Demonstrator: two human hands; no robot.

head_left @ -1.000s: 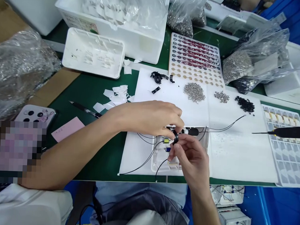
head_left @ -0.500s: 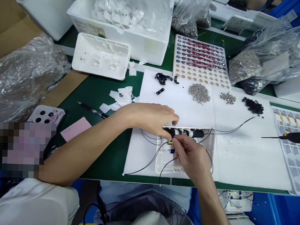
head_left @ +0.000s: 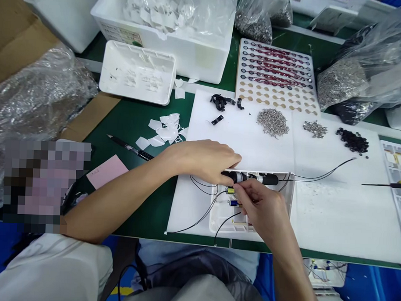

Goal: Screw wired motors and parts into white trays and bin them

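Note:
On the white work sheet lies a shallow white plastic housing (head_left: 217, 221) with small electronic parts and thin black wires (head_left: 205, 214) inside and around it. A black cylindrical part (head_left: 270, 179) with light bands runs along its far wall. My left hand (head_left: 211, 162) reaches over that wall from the left, fingers curled beyond it and thumb pressed on the cylinder's left end. Close against that thumb, my right hand (head_left: 266, 207) has thumb and fingertips pinched together; what sits between them is hidden. Beside the right fingers are a yellow part (head_left: 230, 191) and a blue part (head_left: 233, 203).
Piles of small screws (head_left: 273, 122), metal bits (head_left: 315, 128), black rings (head_left: 352, 140) and black clips (head_left: 218, 102) lie behind the housing. A screwdriver (head_left: 383, 185) rests at right. White tabs (head_left: 166, 131), a pen (head_left: 130, 147) and a white tray (head_left: 137, 71) are at left.
The camera view has shifted slightly, so things on the table appear moved a little. Both hands stay at the same place on the housing, with hardly any movement.

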